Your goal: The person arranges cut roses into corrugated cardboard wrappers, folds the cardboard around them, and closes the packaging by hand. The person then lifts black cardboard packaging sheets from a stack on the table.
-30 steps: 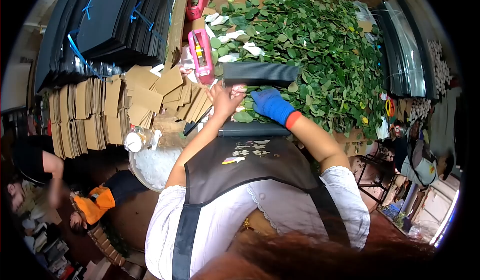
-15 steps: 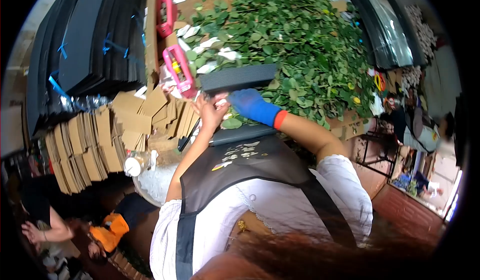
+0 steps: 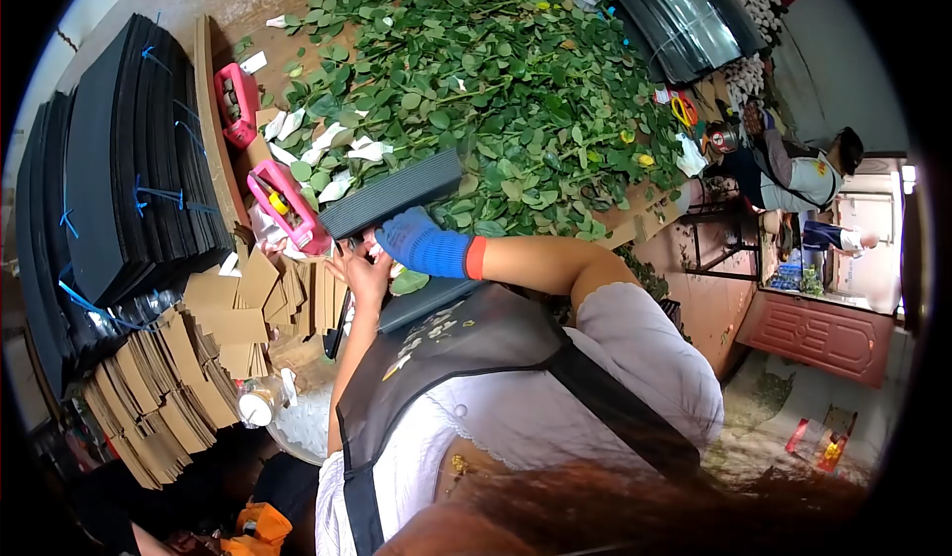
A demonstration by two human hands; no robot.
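Note:
My bare left hand (image 3: 364, 272) is closed beside small pale pink flower heads (image 3: 374, 249) at the front edge of the work surface. My right hand (image 3: 418, 244), in a blue glove with a red cuff, is closed against the same flowers from the other side; its fingertips are partly hidden. Just beyond both hands lies a dark ribbed block (image 3: 395, 195), slightly tilted. A green leaf (image 3: 409, 281) pokes out below my gloved hand. Closer to my apron is a dark flat edge (image 3: 426, 303).
Leafy cut stems (image 3: 516, 90) cover much of the table. Pink plastic holders (image 3: 288, 206) stand to the left, near stacked black sheets (image 3: 149, 159) and folded cardboard (image 3: 164, 397). A jar (image 3: 260, 402) stands lower left. Another person (image 3: 793, 169) is at the far right.
The view has turned, so the table, ribbed block and hands appear further left. Both hands stay together at the flowers. The person at the right shows more fully.

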